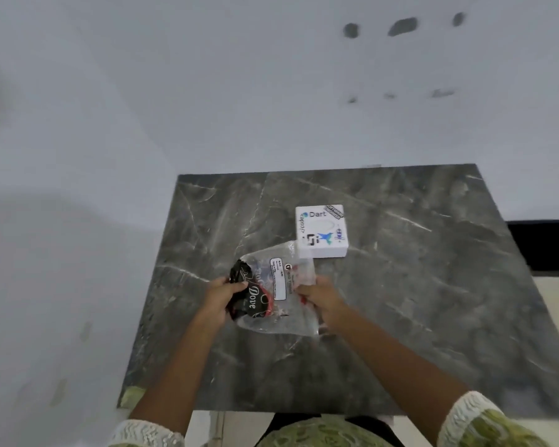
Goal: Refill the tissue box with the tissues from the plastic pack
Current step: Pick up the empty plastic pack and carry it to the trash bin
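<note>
A clear plastic pack (279, 285) with a black printed end and a white label is held just above the dark marble table (417, 301). My left hand (221, 293) grips its black left end. My right hand (320, 296) grips its clear right side. The pack looks crumpled, and I cannot make out tissues inside it. Just beyond the pack, a white square tissue box (321, 232) covered in stickers sits on the table with an oval opening on top. The pack's far corner overlaps the box's near edge.
The marble table stands against a pale wall at the back and left. A black object (542, 245) lies off the table's right edge. Pale floor shows on the left.
</note>
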